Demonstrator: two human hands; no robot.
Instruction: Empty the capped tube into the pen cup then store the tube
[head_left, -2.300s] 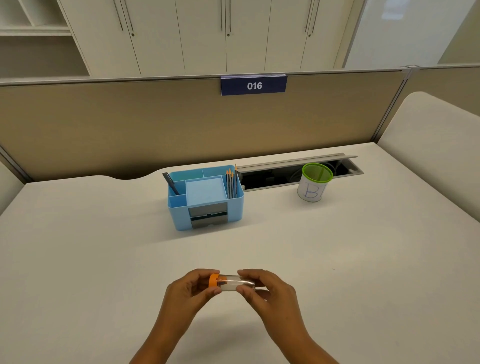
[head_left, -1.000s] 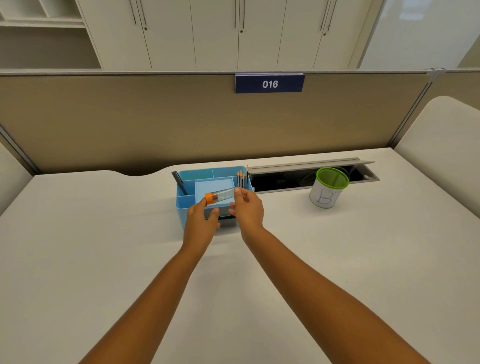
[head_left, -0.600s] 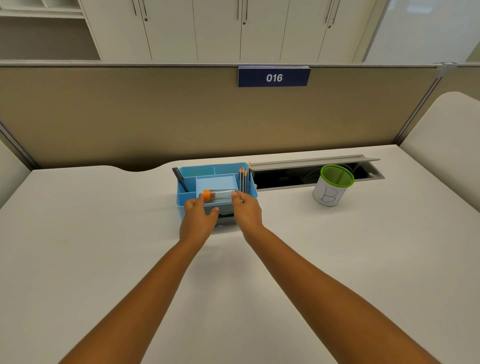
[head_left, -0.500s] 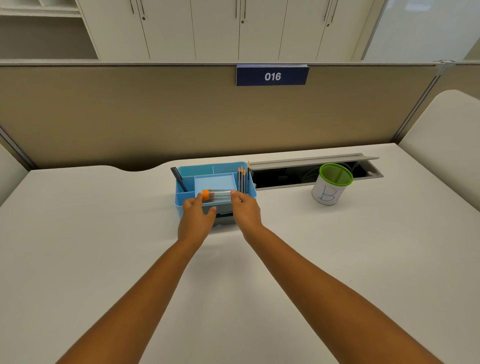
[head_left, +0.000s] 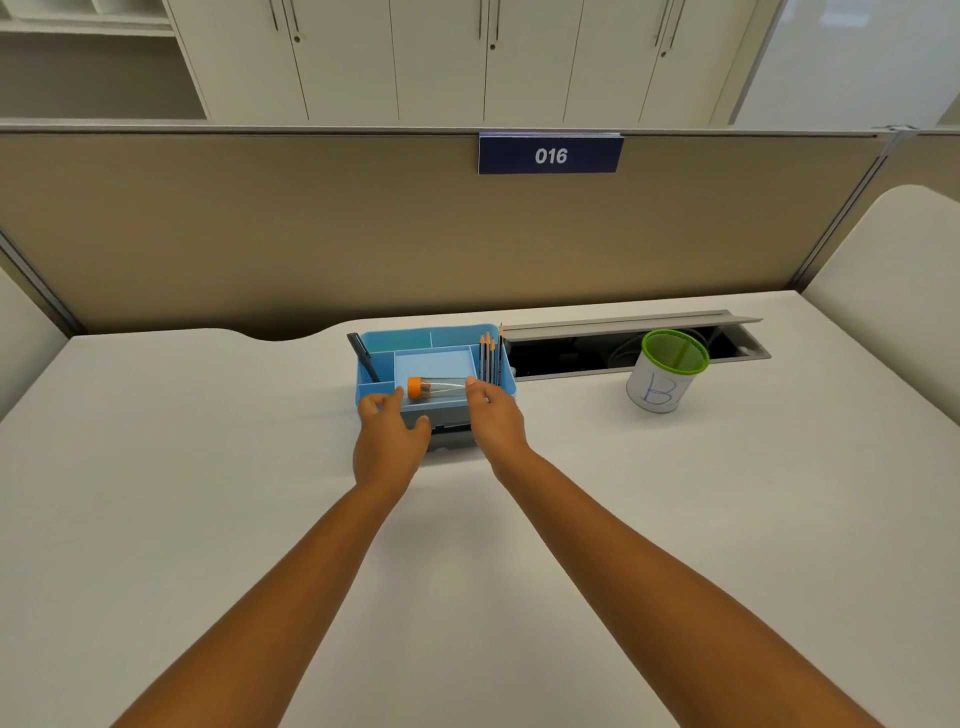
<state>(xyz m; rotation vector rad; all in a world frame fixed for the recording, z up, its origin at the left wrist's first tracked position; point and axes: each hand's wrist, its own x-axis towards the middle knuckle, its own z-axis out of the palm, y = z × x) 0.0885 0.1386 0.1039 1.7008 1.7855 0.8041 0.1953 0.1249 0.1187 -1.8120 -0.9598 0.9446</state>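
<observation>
Tube (head_left: 436, 388) lay on its side on the raised middle block of the blue organizer (head_left: 371, 387), orange cap (head_left: 415, 388) pointing left, clear body pointing right. Only one view, head cam.

Left hand (head_left: 390, 434) sat just left of the cap, fingers loosely spread, gripping nothing; small gap between thumb and cap. Right hand (head_left: 493, 415) was at the tube's right end, fingers open, one fingertip (head_left: 471, 382) at or touching the clear end; couldn't tell if contact was real. Neither hand closed on the tube.

Pencils (head_left: 491, 358) stood upright in the slot just right of the tube, a dark pen (head_left: 363, 356) leaned in the left slot. Green-rimmed cup (head_left: 662, 371) marked B stood well apart to the right, beside the cable tray (head_left: 623, 332).

Judged step: storing the tube, nearly done; tube looked empty. To do it well: pull both hands straight back and low, right hand clear of the pencil tips, no nudge to the round tube since it could roll off the flat block
</observation>
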